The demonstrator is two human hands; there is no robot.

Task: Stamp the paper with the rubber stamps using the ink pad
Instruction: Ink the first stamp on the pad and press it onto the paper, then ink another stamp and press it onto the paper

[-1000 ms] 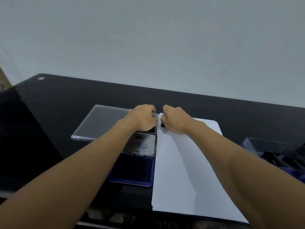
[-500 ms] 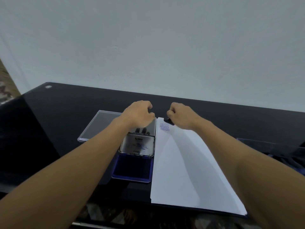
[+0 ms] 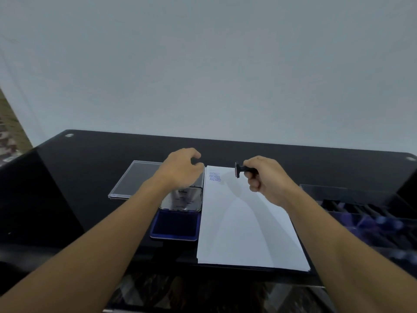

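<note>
A white paper point(image 3: 243, 227) lies on the black table, with three blue "AMENDED" prints point(image 3: 214, 176) at its far left corner. My right hand point(image 3: 266, 179) grips a black rubber stamp point(image 3: 243, 169) by its handle, lifted above the paper's far edge, its face turned left. To the left of the paper sits the open blue ink pad point(image 3: 174, 224). Its shiny lid point(image 3: 182, 201) stands up behind it. My left hand point(image 3: 180, 170) is curled over the lid's far edge.
A clear plastic cover point(image 3: 133, 179) lies flat to the left of the ink pad. At the right stands a clear tray point(image 3: 361, 213) with several dark stamps, blurred. The black glass table point(image 3: 79, 177) ends at a pale wall behind.
My right hand lifted the stamp off the paper's far left corner and moved it right, uncovering the blue prints. My left hand stayed at the lid. The camera tilted upward.
</note>
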